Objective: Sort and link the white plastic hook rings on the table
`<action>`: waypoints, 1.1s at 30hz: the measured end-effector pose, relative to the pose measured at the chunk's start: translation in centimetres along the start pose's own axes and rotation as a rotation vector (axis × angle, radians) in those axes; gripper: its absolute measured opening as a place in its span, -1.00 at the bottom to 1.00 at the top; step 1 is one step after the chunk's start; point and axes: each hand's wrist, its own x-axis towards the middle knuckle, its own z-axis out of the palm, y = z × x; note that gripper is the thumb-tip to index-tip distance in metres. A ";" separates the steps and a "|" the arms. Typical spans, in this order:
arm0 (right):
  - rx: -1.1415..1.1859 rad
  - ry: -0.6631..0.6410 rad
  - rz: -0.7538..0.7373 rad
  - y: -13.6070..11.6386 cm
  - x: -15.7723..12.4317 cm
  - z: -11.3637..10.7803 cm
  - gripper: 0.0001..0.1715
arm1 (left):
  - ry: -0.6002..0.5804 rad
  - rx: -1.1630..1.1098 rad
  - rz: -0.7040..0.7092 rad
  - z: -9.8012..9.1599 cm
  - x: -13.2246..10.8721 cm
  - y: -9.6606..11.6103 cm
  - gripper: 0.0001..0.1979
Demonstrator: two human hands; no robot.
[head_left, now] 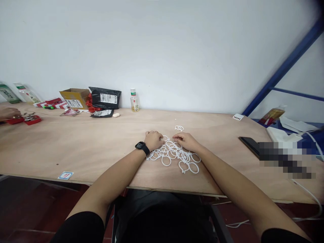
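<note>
A loose heap of white plastic curtain rings (172,154), each with a small eyelet, lies on the wooden table in front of me. At the heap's far left side is my left hand (153,140), its fingers closed at the edge of one white curtain ring (166,136). My right hand (186,140) is over the heap's far right side with thumb and fingertips pinched together; whatever may be between them is too small to make out. Beyond both hands, a few linked rings (179,128) lie apart from the heap. A black watch (142,147) is on my left wrist.
Along the wall stand a bottle (134,101), a black parcel bag (105,98) and an open cardboard box (75,98). Another person's hand (8,113) is at far left, by red trays (32,119). A phone (249,145) and white cables lie at right.
</note>
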 end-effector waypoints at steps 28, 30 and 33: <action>0.297 0.307 -0.011 -4.5 -0.5 0.6 -0.79 | 0.152 -0.128 0.438 -1.4 -0.7 2.2 -0.84; 0.247 0.317 -0.031 -4.8 -0.6 0.4 -0.81 | 0.169 -0.163 0.438 -1.5 -0.7 2.2 -0.85; 0.204 0.328 -0.058 -4.9 -0.7 0.3 -0.81 | 0.218 -0.252 0.367 -1.4 -0.6 2.0 -0.83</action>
